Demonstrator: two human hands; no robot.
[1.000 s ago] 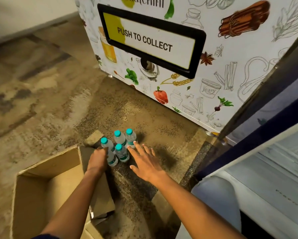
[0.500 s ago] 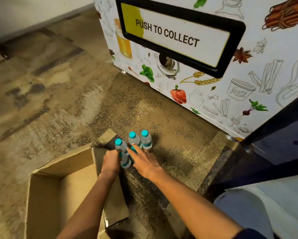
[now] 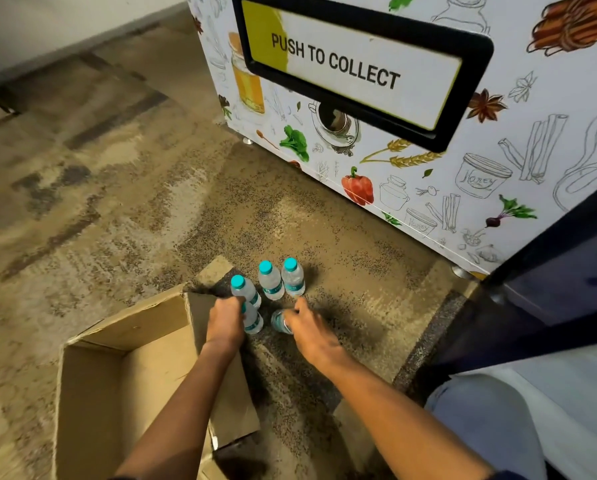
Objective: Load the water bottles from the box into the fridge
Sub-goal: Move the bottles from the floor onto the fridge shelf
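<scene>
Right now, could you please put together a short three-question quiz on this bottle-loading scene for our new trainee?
1. True or false: the cardboard box still holds water bottles.
2. How many water bottles stand free on the carpet, untouched by either hand?
A. one
B. two
C. three
3. Fill in: the sign on the vending machine reads "PUSH TO ____".

Key:
1. False; its visible inside is bare.
2. C: three teal-capped bottles stand free, while the left hand grips a fourth bottle and the right hand grips a fifth.
3. COLLECT.
</scene>
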